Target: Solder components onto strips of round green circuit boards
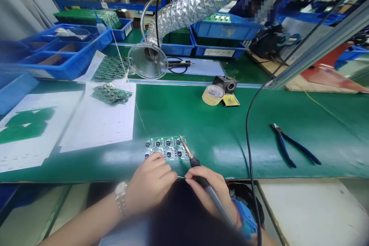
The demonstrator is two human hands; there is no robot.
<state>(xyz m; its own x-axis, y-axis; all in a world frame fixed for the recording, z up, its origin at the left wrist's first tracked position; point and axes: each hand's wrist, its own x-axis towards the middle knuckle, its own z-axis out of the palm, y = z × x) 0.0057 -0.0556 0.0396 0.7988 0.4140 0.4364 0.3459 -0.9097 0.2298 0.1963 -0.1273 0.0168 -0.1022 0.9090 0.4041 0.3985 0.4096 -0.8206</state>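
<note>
My right hand (210, 186) is closed around a soldering iron (211, 192), its metal tip pointing up and away over the right end of a panel of small circuit boards (170, 144). Whether the tip touches the panel I cannot tell. A short stretch of thin silvery solder wire (181, 177) runs between my hands at the table's front edge. My left hand (154, 180) is curled shut with one end of it at the fingertips, and covers the panel's lower left corner. The thumb and forefinger of my right hand meet the wire's other end.
Diagonal cutters (284, 144) lie at right. A round tub (213, 95) stands mid-table. Papers (102, 123) bear a pile of boards (112, 94) at left. A fume duct with a clear hood (148, 61) hangs behind; a black cable (247, 123) drops past my right arm. Blue bins (69, 61) stand behind.
</note>
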